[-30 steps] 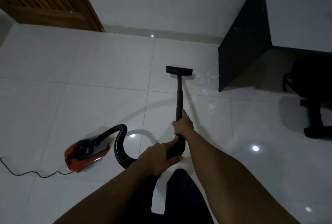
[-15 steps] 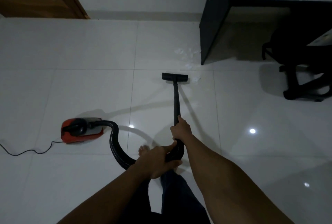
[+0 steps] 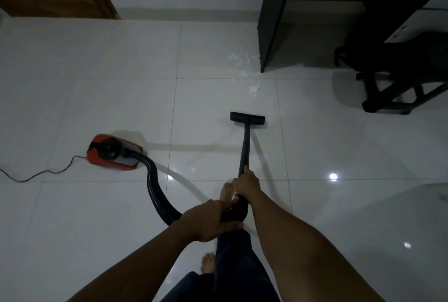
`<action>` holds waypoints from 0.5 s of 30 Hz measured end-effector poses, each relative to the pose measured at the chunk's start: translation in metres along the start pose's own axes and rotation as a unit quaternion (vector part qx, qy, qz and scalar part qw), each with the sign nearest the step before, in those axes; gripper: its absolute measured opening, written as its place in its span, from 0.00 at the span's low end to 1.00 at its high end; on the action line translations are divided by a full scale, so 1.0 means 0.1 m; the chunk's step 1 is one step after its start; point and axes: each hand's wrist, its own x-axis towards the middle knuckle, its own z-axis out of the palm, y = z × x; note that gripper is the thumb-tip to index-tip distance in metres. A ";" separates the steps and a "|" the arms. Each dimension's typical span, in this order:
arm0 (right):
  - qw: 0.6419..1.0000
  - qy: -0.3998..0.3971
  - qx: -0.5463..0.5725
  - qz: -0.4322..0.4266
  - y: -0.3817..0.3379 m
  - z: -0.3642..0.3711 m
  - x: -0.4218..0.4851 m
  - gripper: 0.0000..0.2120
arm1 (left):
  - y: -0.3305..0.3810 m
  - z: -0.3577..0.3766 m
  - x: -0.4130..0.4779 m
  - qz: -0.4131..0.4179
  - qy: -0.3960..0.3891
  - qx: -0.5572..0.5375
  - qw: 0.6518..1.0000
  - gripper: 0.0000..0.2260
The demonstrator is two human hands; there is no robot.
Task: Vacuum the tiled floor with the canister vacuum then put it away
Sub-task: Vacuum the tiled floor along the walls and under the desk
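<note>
Red canister vacuum (image 3: 114,152) with a black top sat on the glossy white tiled floor (image 3: 97,98) to the person's left, its thin black cord (image 3: 43,173) trailing off to the left edge. A ribbed black hose (image 3: 155,187) curved from it to the handle. The right hand (image 3: 246,184) was wrapped around the slim black wand (image 3: 245,146), while the left hand (image 3: 209,220) was closed round the hose end just behind it. The flat black floor head (image 3: 247,118) lay on the tile, short of the pale scraps of litter (image 3: 244,64) beside the dark desk leg (image 3: 269,20). Doing this pass well probably meant pushing the head forward flat, slowly, through the scraps, minding the black chair base (image 3: 388,93).
</note>
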 end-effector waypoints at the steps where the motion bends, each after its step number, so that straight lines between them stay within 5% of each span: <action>1: 1.000 0.000 0.006 0.002 0.11 0.05 -0.07 0.36 | -0.01 0.11 -0.06 0.000 0.000 0.000 1.000 0.35; 15: 0.999 -0.028 -0.005 0.046 1.44 0.47 -0.73 0.37 | 0.10 1.40 -0.57 -0.025 -0.030 -0.018 0.999 0.34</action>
